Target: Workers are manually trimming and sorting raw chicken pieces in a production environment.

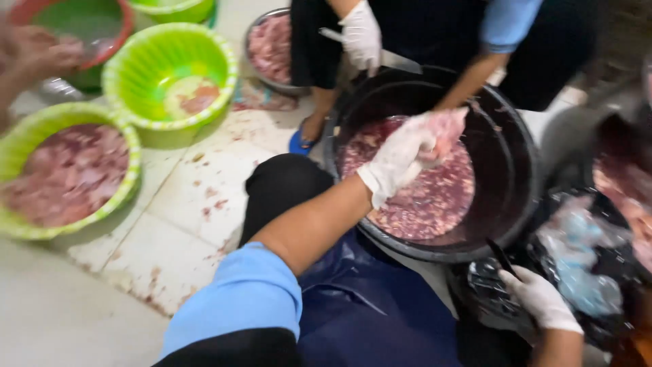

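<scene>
My left hand (401, 158), in a white glove, reaches over a big black tub (516, 170) of chopped raw meat (428, 204) and grips a pink piece of meat (449, 126). My right hand (542, 299), also gloved, is low at the right beside the tub and holds a dark-bladed knife (500, 256). Opposite me a co-worker's bare arm (468, 76) reaches into the tub. That person's other hand, in a white glove (361, 35), holds a knife (401, 61) above the far rim.
Green bowls stand on the tiled floor at left: one full of meat (13, 146), one nearly bare (153, 51). A red-rimmed bowl (119, 17) and a metal bowl of meat (261, 34) lie farther back. Black bags with plastic (577, 265) sit at right. Another person's hand (41, 54) shows top left.
</scene>
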